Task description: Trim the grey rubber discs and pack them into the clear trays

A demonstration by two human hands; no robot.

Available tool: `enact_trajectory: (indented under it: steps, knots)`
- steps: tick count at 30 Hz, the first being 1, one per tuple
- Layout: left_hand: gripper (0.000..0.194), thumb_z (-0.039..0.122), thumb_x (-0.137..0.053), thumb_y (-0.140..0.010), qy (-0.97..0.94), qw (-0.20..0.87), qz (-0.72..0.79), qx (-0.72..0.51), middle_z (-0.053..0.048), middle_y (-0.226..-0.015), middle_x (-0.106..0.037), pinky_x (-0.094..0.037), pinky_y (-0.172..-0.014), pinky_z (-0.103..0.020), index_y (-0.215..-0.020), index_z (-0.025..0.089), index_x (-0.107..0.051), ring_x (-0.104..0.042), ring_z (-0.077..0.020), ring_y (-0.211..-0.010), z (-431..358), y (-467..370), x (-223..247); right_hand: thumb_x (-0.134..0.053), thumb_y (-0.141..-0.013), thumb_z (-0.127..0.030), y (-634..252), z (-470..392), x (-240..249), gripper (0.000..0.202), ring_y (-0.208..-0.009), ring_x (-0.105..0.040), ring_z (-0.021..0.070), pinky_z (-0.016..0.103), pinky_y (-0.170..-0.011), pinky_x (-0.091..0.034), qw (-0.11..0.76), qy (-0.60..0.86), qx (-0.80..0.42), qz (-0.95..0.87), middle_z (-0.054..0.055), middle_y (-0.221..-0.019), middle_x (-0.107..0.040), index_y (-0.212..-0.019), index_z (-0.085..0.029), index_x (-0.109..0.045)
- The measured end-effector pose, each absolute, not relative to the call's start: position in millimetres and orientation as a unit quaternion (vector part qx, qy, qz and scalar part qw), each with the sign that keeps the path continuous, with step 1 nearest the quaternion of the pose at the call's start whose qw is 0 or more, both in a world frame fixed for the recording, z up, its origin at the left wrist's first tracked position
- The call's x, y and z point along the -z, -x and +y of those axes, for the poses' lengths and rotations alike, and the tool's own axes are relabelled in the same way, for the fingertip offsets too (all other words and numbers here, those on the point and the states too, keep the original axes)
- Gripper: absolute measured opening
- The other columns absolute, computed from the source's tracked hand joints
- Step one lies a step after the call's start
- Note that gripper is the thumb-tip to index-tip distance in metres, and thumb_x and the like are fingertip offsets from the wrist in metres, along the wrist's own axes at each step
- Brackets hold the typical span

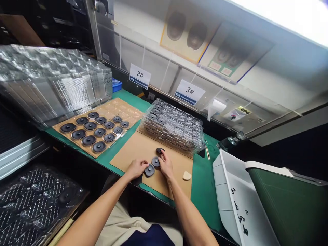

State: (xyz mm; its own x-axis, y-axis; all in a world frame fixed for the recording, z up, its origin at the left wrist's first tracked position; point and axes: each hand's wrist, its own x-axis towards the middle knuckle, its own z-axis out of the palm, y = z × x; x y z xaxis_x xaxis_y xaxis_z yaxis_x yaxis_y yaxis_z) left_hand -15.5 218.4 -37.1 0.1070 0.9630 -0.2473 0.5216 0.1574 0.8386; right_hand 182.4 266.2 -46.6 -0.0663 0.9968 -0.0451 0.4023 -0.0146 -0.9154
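Note:
My left hand [138, 168] is closed, thumb and fingers pinching the edge of a dark grey disc [149, 170] with a small raised knob at its centre. My right hand [166, 164] is closed too, its thumb at the rim of a second grey disc [155, 162]. A third, darker disc [160, 150] sits at the tips of the right fingers, tilted; whether it is gripped or only touched is hard to tell. All three are close together over a brown cardboard sheet [133, 150] at the front of the green table.
A cream half-round pad [187, 175] lies right of my hands. Beyond them stand stacked clear trays [176, 130], a few discs in the top one. Leftward, a clear tray of discs [93, 131] and a tall tray stack [64, 89]. A white bin [230, 205] stands right.

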Motion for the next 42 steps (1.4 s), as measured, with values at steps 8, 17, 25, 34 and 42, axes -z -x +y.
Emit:
enact_trajectory:
  steps: [8, 17, 25, 34, 42]
  knots:
    - [0.027, 0.041, -0.065, -0.099, -0.608, 0.443, 0.609, -0.251, -0.005, -0.1, -0.071, -0.059, -0.08, -0.039, -0.104, 0.014, -0.069, -0.069, -0.0196, -0.086, 217.7, 16.5, 35.3, -0.066, -0.101, -0.041, -227.3, 239.2, 45.6, 0.047, -0.134, -0.055, 0.0295, 0.056, -0.116, -0.042, 0.379, 0.628, -0.385, -0.561, 0.012, -0.148, -0.055, -0.143, -0.023, -0.057]
    - [0.028, 0.042, -0.065, -0.098, -0.619, 0.438, 0.599, -0.256, -0.004, -0.097, -0.071, -0.059, -0.079, -0.038, -0.1, 0.015, -0.069, -0.069, -0.0196, -0.085, 217.4, 15.5, 40.5, -0.058, -0.105, -0.046, -193.8, 207.3, 62.0, 0.046, -0.118, -0.064, 0.0264, 0.048, -0.099, -0.057, 0.428, 0.643, -0.446, -0.453, 0.013, -0.141, -0.058, -0.144, -0.021, -0.054]
    - [0.026, 0.04, -0.065, -0.099, -0.537, 0.42, 0.637, -0.36, -0.003, -0.093, -0.07, -0.059, -0.076, -0.036, -0.099, 0.015, -0.069, -0.068, -0.0178, -0.08, 202.7, 16.2, 37.4, -0.061, -0.101, -0.051, -183.0, 199.0, 36.4, 0.05, -0.136, -0.051, 0.0301, 0.052, -0.114, -0.043, 0.445, 0.631, -0.436, -0.462, 0.014, -0.151, -0.051, -0.14, -0.02, -0.058]
    - [0.043, 0.055, -0.055, -0.097, -0.418, 0.457, 0.615, -0.488, -0.005, -0.082, -0.071, -0.053, -0.077, -0.034, -0.097, 0.016, -0.073, -0.067, -0.0221, -0.082, 149.6, -23.0, 20.2, -0.076, -0.08, -0.062, -161.6, 89.3, 4.3, 0.047, -0.059, -0.055, 0.0126, 0.024, -0.056, -0.042, 0.349, 0.557, -0.571, -0.492, 0.0, -0.067, -0.063, -0.074, -0.017, -0.065]
    - [0.062, 0.056, -0.077, -0.082, -0.463, 0.631, 0.452, -0.429, -0.015, -0.136, -0.07, -0.054, -0.102, -0.04, -0.132, 0.021, -0.072, -0.067, -0.0331, -0.121, 101.0, -10.3, -24.5, -0.059, -0.08, -0.083, -184.9, 94.3, -15.0, 0.064, -0.045, -0.041, 0.0071, 0.021, -0.047, -0.037, 0.34, 0.516, -0.682, -0.391, -0.004, -0.06, -0.049, -0.078, -0.02, -0.048]
